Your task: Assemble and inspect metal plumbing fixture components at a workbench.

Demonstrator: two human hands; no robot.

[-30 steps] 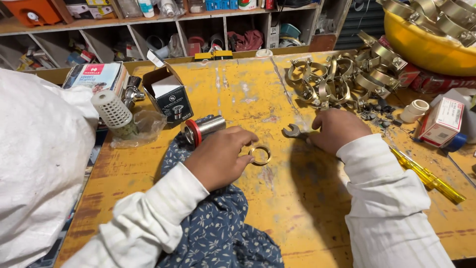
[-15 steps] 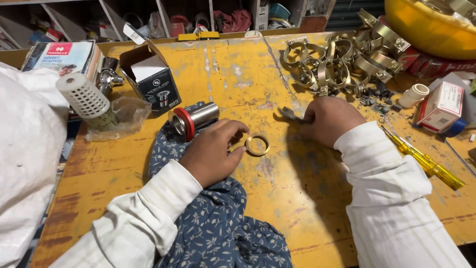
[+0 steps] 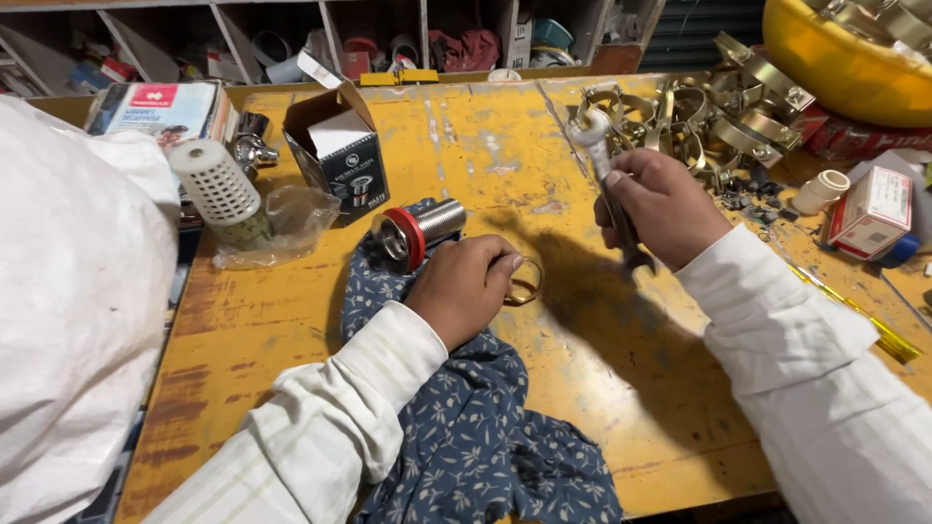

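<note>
Spanner [image 3: 604, 175] upright in right hand [image 3: 663, 206], ring [image 3: 525, 281] at left hand [image 3: 464, 289].

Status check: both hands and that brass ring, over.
Right hand gripping spanner, raised off bench. Left hand pinching brass ring flat on yellow bench. Nothing between them.

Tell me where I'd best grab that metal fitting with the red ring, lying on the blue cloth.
Probably grip the metal fitting around its ribbed silver barrel, right of the red ring, coming from above with fingers across it. It lies on its side on the blue cloth, so the barrel's two long sides are exposed, while the left hand sits just below.
</note>
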